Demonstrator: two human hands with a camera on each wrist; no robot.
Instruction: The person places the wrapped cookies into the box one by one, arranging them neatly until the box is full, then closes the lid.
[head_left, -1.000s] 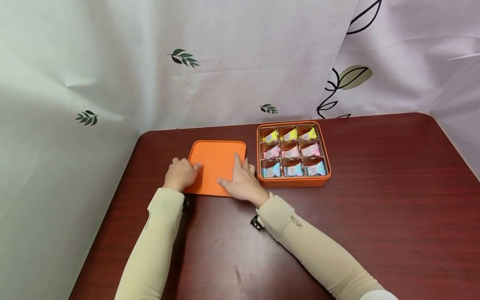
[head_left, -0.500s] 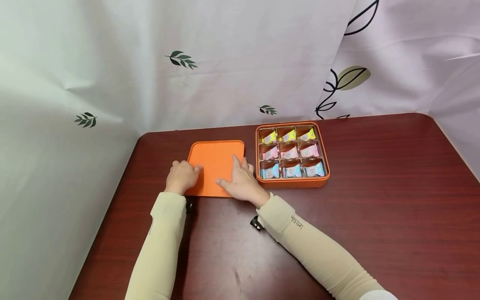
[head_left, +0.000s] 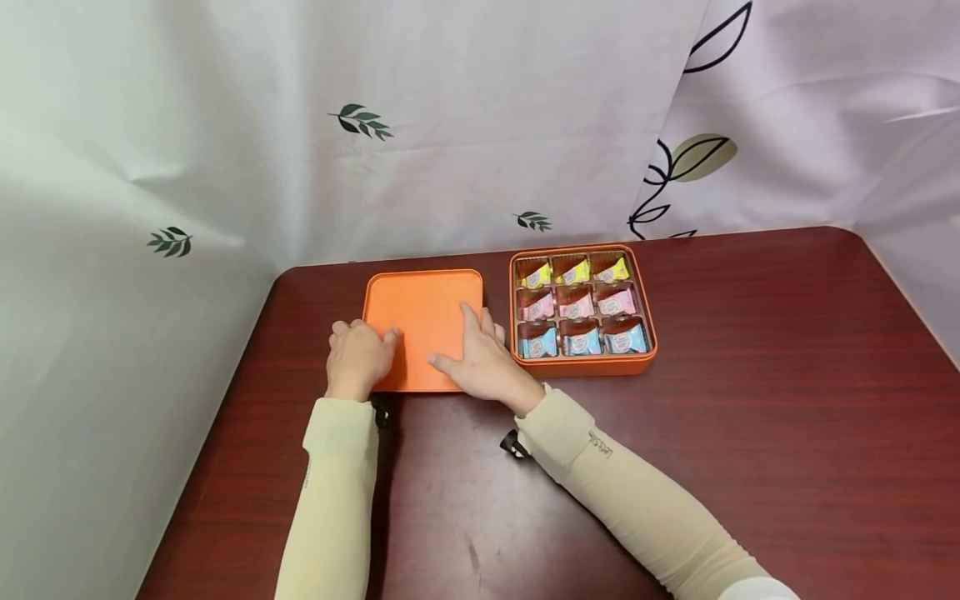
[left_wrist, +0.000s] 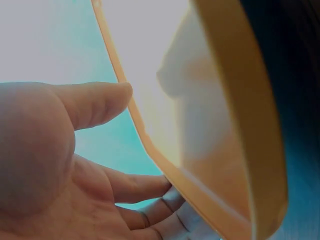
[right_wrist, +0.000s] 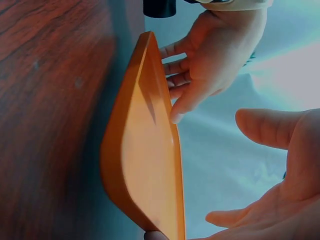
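Note:
A shallow, square orange lid [head_left: 423, 304] is raised over the table, left of the matching box. My left hand [head_left: 358, 358] pinches its left edge; in the left wrist view the thumb lies at the rim and the fingers reach behind the lid. My right hand [head_left: 486, 360] is at the right edge. In the right wrist view its thumb and index finger stand straight, apart from the lid, while another fingertip [right_wrist: 156, 235] touches the lid's edge low in the frame. The orange box [head_left: 588, 367] sits uncovered, holding wrapped sweets [head_left: 577, 307] in yellow, pink and blue rows.
The dark red wooden table [head_left: 787, 375] extends right of the box and toward the front. A white cloth [head_left: 450, 125] with leaf prints hangs along the back and left sides. Inside the box, a brown divided tray separates the sweets.
The lid has come up off the table and shifted slightly left, its far edge now higher in view. Both hands stay at its sides; the left forearm has swung inward. The box stays put.

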